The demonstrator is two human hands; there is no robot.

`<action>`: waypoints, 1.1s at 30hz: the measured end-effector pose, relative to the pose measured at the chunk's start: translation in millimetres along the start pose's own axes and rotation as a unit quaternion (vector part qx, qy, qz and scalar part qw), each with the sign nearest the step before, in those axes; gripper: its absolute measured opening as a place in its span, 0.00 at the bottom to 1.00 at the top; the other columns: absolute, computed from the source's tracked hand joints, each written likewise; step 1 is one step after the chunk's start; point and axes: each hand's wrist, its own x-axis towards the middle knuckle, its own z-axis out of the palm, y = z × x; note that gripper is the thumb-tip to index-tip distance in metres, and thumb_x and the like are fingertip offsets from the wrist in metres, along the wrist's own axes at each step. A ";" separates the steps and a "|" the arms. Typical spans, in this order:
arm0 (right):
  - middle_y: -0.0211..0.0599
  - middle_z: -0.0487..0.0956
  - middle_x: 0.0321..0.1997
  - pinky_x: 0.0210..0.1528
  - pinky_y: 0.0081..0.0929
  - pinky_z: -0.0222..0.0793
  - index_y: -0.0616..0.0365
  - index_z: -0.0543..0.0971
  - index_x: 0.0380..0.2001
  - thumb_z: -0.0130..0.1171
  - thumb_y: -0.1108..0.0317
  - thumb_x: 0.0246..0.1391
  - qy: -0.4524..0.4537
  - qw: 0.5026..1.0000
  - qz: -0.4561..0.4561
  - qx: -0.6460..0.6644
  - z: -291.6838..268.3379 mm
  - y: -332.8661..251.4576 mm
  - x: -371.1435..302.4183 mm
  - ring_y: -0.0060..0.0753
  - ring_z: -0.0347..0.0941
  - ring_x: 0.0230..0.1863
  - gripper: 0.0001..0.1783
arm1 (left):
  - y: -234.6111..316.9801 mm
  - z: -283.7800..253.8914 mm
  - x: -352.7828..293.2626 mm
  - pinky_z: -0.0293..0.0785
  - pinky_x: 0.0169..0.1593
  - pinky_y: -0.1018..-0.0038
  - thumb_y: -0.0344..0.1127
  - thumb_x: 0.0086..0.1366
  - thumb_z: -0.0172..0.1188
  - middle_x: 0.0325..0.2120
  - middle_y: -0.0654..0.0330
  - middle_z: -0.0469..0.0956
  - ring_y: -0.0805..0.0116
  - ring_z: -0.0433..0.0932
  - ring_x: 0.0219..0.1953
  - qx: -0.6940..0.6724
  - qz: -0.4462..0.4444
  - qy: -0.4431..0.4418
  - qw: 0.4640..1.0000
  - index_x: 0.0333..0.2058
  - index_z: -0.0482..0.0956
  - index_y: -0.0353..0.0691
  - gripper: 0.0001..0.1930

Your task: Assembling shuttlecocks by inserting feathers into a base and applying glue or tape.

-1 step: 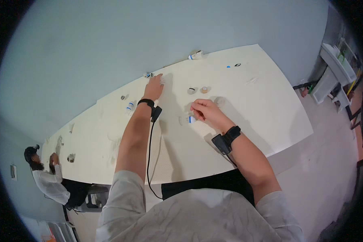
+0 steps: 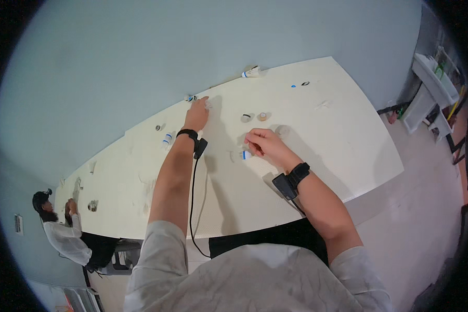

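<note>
My left hand (image 2: 196, 115) reaches to the far side of the table, fingers stretched out. Right beside its fingers lies a small clear, crumpled-looking piece (image 2: 208, 104); I cannot tell whether they touch. Small dark and blue bits (image 2: 190, 98) sit just past it at the table's edge. Over the middle of the table, my right hand (image 2: 265, 143) is closed, thumb and fingers pressed together; whatever they hold is too small to make out. Under its fingertips lies a small white piece with a blue band (image 2: 246, 155), resembling a shuttlecock.
On the pale table (image 2: 327, 151) are a shuttlecock-like piece (image 2: 251, 72) by the wall, a tape roll (image 2: 262, 116), a round clear piece (image 2: 282, 131) and a blue-banded piece (image 2: 167, 138). A person (image 2: 67, 234) sits at the far left. A cable hangs from my left wristband.
</note>
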 end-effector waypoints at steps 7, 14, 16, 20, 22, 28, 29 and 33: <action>0.26 0.69 0.18 0.22 0.19 0.56 0.63 0.78 0.34 0.56 0.62 0.65 0.048 0.998 -0.024 -0.014 2.6 -0.6 -4.3 0.17 0.61 0.18 0.14 | 79.5 -45.8 -45.9 0.74 0.47 0.71 0.31 0.71 0.53 0.40 0.56 0.82 0.66 0.78 0.38 -0.464 -0.045 -0.019 0.885 0.61 0.69 0.38 0.21; 0.22 0.67 0.25 0.27 0.18 0.60 0.57 0.75 0.49 0.63 0.69 0.60 0.022 0.968 -0.174 -0.178 36.5 -19.6 -20.6 0.14 0.61 0.22 0.15 | 155.2 -102.2 -162.7 0.71 0.40 0.76 0.33 0.68 0.53 0.35 0.62 0.80 0.74 0.75 0.34 -0.559 -0.046 -0.194 0.805 0.65 0.65 0.37 0.27; 0.23 0.67 0.29 0.29 0.18 0.62 0.56 0.73 0.51 0.64 0.70 0.59 -0.076 0.953 -0.127 -0.263 32.0 -12.4 -23.0 0.14 0.61 0.22 0.18 | 157.2 -97.5 -175.2 0.72 0.39 0.76 0.34 0.68 0.53 0.34 0.62 0.79 0.73 0.75 0.33 -0.584 -0.070 -0.182 0.788 0.65 0.65 0.36 0.27; 0.28 0.72 0.24 0.26 0.22 0.64 0.55 0.74 0.49 0.67 0.62 0.58 -0.066 0.961 -0.177 -0.200 53.4 -2.1 -33.9 0.20 0.65 0.22 0.19 | 153.6 -76.7 -191.4 0.69 0.37 0.79 0.40 0.75 0.48 0.34 0.62 0.79 0.76 0.73 0.32 -0.684 -0.125 -0.154 0.702 0.60 0.70 0.37 0.20; 0.30 0.72 0.23 0.26 0.22 0.64 0.55 0.73 0.47 0.67 0.61 0.57 -0.030 0.960 -0.185 -0.207 59.4 0.1 -35.7 0.23 0.66 0.21 0.19 | 143.9 -63.9 -197.4 0.68 0.37 0.80 0.43 0.76 0.47 0.33 0.62 0.79 0.77 0.73 0.32 -0.689 -0.161 -0.126 0.695 0.56 0.73 0.36 0.19; 0.32 0.72 0.23 0.26 0.23 0.64 0.56 0.71 0.43 0.67 0.60 0.57 0.057 0.931 -0.202 -0.298 55.6 -10.4 -41.4 0.26 0.67 0.22 0.18 | 127.0 -56.8 -210.6 0.69 0.34 0.75 0.53 0.77 0.45 0.30 0.61 0.76 0.74 0.72 0.29 -0.620 -0.026 -0.179 0.764 0.44 0.75 0.34 0.23; 0.33 0.72 0.23 0.25 0.24 0.63 0.56 0.70 0.42 0.67 0.61 0.58 0.051 0.938 -0.184 -0.290 54.2 -10.3 -40.0 0.26 0.66 0.21 0.18 | 132.2 -58.7 -209.3 0.68 0.35 0.75 0.52 0.76 0.45 0.29 0.62 0.75 0.74 0.71 0.29 -0.612 -0.011 -0.179 0.770 0.42 0.74 0.35 0.23; 0.34 0.71 0.22 0.24 0.26 0.61 0.56 0.70 0.43 0.65 0.61 0.59 0.039 0.953 -0.170 -0.250 55.4 2.2 -38.5 0.27 0.66 0.20 0.17 | 153.9 -67.4 -213.1 0.66 0.37 0.76 0.43 0.76 0.48 0.25 0.64 0.72 0.76 0.68 0.29 -0.614 0.016 -0.175 0.770 0.38 0.74 0.34 0.16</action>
